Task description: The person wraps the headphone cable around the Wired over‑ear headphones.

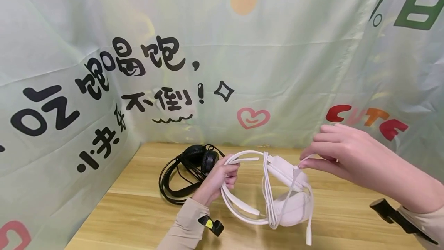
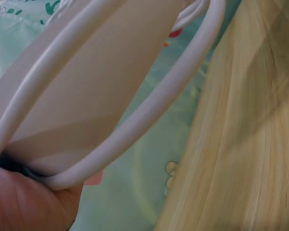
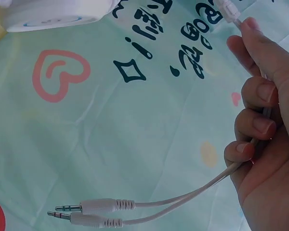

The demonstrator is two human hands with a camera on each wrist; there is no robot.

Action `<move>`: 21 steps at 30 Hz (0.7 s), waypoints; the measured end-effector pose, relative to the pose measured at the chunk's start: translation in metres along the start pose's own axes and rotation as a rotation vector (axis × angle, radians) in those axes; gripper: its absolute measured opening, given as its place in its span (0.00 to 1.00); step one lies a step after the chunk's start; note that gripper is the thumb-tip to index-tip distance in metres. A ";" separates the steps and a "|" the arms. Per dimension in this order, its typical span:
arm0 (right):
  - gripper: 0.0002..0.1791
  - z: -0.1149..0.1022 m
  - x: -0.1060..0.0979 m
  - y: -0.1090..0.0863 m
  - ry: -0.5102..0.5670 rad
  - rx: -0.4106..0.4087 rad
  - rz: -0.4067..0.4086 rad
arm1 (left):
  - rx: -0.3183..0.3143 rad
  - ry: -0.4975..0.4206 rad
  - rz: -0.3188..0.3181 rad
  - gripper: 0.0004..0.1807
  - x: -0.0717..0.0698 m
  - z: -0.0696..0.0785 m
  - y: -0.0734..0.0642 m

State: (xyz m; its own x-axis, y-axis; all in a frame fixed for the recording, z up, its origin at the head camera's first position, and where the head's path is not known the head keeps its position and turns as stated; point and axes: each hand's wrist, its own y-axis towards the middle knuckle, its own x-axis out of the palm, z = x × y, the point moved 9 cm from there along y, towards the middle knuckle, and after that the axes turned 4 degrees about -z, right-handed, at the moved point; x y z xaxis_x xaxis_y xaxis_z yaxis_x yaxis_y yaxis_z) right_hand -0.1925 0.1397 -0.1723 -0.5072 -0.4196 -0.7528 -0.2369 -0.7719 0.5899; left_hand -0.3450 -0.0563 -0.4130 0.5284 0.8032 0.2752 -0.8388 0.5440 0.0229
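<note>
A white headset (image 1: 289,209) is held up over the wooden table, ear cups toward the right. My left hand (image 1: 218,180) grips the middle of its headband, and the left wrist view shows the tubular frame (image 2: 149,113) and wide inner band (image 2: 86,91) close up. Loops of white cable (image 1: 268,188) wrap around the headset beside the ear cups. To the right, my right hand (image 1: 333,147) holds the cable's end portion, its fingers curled round it. Two white audio plugs (image 3: 103,206) hang free past that hand in the right wrist view. A microphone boom (image 1: 310,227) hangs below the cups.
Black headphones (image 1: 209,161) with a coiled black cable lie on the wooden table (image 1: 347,219), behind and left of my left hand. A printed cloth backdrop (image 1: 295,68) stands along the table's back and left edges.
</note>
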 end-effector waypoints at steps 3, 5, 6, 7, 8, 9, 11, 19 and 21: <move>0.22 0.006 0.008 0.002 0.044 0.010 -0.036 | -0.016 0.005 -0.035 0.02 0.004 -0.001 -0.001; 0.20 0.010 0.013 0.002 0.077 0.028 -0.058 | -0.018 0.016 -0.062 0.02 0.008 -0.002 -0.001; 0.19 0.013 0.016 0.003 0.093 0.040 -0.070 | -0.019 0.018 -0.076 0.03 0.009 -0.002 -0.001; 0.18 0.016 0.019 0.003 0.102 0.054 -0.079 | -0.019 0.017 -0.093 0.03 0.012 -0.002 -0.002; 0.18 0.020 0.022 0.003 0.110 0.073 -0.089 | -0.019 0.018 -0.110 0.04 0.014 -0.002 -0.002; 0.17 0.024 0.026 0.003 0.111 0.092 -0.104 | -0.021 0.019 -0.127 0.04 0.017 -0.003 -0.002; 0.14 0.033 0.033 0.003 0.118 0.129 -0.132 | -0.028 0.019 -0.158 0.04 0.021 -0.004 -0.003; 0.16 0.052 0.060 0.008 0.211 0.193 -0.200 | -0.049 0.014 -0.215 0.03 0.029 -0.008 -0.004; 0.16 0.054 0.067 0.010 0.256 0.201 -0.212 | -0.046 0.012 -0.231 0.03 0.029 -0.008 -0.005</move>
State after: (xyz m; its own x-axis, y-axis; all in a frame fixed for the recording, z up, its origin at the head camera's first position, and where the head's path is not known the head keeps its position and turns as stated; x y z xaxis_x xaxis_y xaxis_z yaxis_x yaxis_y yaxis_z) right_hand -0.2739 0.1295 -0.2009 -0.2124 -0.3856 -0.8979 -0.4852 -0.7560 0.4394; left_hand -0.3245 -0.0335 -0.4122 0.7071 0.6590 0.2564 -0.6890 0.7236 0.0403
